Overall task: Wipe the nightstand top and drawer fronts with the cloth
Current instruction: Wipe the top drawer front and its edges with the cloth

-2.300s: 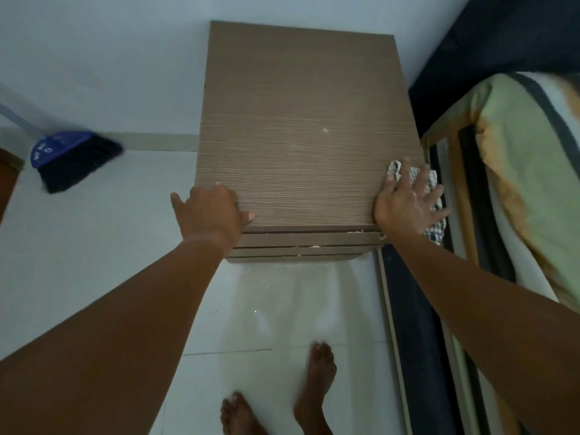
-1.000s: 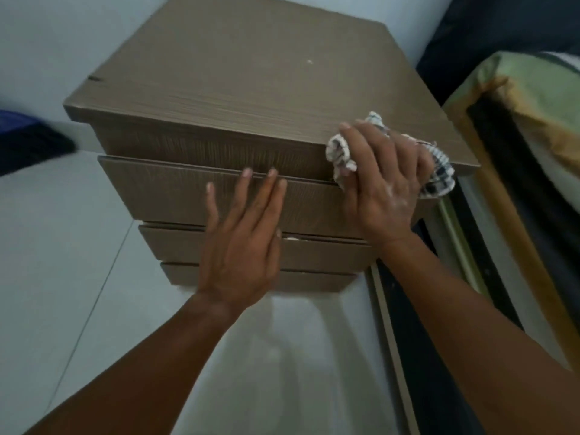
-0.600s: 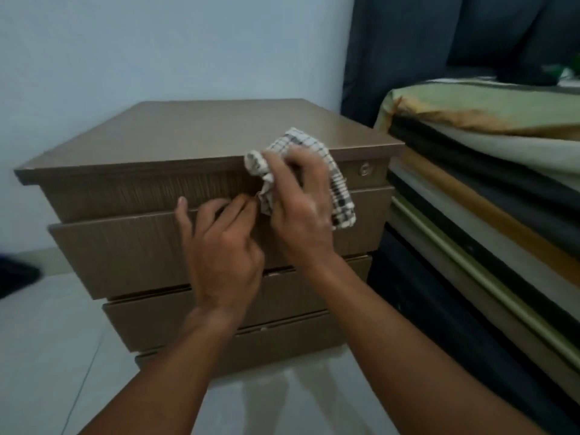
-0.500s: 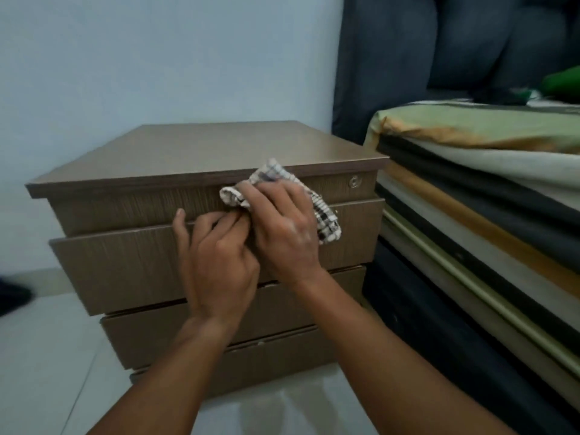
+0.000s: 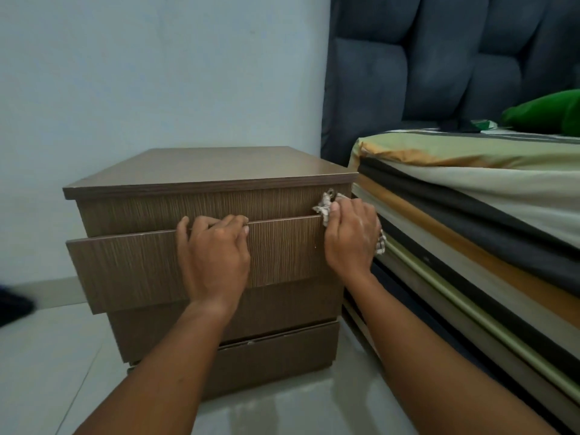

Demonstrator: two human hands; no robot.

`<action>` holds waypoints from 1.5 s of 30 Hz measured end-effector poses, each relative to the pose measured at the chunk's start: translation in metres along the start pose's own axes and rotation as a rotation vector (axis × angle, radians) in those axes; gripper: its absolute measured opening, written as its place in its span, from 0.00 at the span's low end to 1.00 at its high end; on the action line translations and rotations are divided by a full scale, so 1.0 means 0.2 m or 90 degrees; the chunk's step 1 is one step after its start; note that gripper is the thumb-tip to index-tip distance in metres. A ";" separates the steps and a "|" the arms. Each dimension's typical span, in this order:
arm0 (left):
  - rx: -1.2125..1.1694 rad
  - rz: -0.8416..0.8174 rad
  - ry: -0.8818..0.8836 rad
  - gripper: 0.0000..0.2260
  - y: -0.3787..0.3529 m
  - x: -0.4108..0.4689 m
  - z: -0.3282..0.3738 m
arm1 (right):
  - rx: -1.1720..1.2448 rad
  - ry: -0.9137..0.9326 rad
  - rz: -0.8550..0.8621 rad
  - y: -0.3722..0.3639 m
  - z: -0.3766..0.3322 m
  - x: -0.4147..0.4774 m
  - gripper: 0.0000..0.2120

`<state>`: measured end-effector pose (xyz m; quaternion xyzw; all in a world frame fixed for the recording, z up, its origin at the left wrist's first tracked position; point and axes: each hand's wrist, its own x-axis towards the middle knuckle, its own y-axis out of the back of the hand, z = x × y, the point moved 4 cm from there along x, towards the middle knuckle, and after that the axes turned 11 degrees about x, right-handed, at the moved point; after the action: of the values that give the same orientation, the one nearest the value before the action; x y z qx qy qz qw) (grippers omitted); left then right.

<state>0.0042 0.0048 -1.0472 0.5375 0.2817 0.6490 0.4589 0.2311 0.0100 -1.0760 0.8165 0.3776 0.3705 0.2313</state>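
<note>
A brown wood-grain nightstand [image 5: 201,171] stands on the floor in front of me. Its top drawer [image 5: 125,265] is pulled out a little, standing proud of the fronts below. My left hand [image 5: 216,252] hooks its fingers over that drawer's upper edge near the middle. My right hand [image 5: 351,237] grips a crumpled checked cloth [image 5: 324,205] at the drawer's right end, just under a small round lock [image 5: 331,193] on the strip beneath the nightstand top. Most of the cloth is hidden by the hand.
A bed [image 5: 470,196] with striped bedding lies close against the nightstand's right side, with a dark padded headboard [image 5: 439,64] behind. A green pillow [image 5: 546,113] lies on the bed. A pale wall is behind, and a light tiled floor [image 5: 47,356] to the left.
My view dropped from above the top to the front. My right hand slid the cloth from the middle to the right end, and the top drawer has come forward under my left hand.
</note>
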 end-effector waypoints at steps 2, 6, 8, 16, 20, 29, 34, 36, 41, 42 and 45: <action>-0.011 0.023 -0.016 0.09 -0.07 0.03 0.00 | 0.102 -0.117 0.062 -0.01 0.10 0.00 0.13; -0.044 0.069 -0.055 0.09 -0.15 0.09 0.03 | 0.321 -0.252 0.167 -0.03 0.20 0.00 0.14; -0.046 0.101 -0.073 0.09 -0.14 0.12 0.06 | 0.422 -0.347 0.248 0.00 0.23 0.02 0.15; -0.064 0.202 -0.097 0.10 0.05 0.17 0.17 | 0.598 -0.232 0.500 0.33 -0.02 0.07 0.12; -0.069 0.204 -0.081 0.11 0.11 0.11 0.16 | 0.465 -0.020 0.398 0.38 -0.23 0.03 0.06; -0.060 0.276 -0.107 0.10 0.29 0.03 0.26 | 0.083 0.282 0.193 0.24 -0.36 -0.18 0.14; -0.056 0.294 -0.112 0.12 0.36 -0.01 0.37 | -0.025 0.408 0.211 0.37 -0.38 -0.15 0.14; -0.058 0.296 -0.142 0.12 0.38 -0.04 0.44 | -0.023 0.355 0.287 0.50 -0.25 -0.11 0.12; -0.063 0.312 -0.199 0.12 0.43 -0.07 0.53 | 0.128 0.075 0.471 0.83 0.08 -0.03 0.15; -0.068 0.314 -0.194 0.12 0.44 -0.07 0.54 | 0.204 0.020 0.483 0.85 0.12 -0.03 0.14; -0.091 0.317 -0.183 0.11 0.46 -0.07 0.54 | 0.468 -0.224 0.475 0.73 0.27 -0.07 0.15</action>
<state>0.0799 -0.0594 -0.9466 0.6428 0.0267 0.6770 0.3576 0.3314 -0.0941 -1.0188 0.9716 0.1226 0.1290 -0.1560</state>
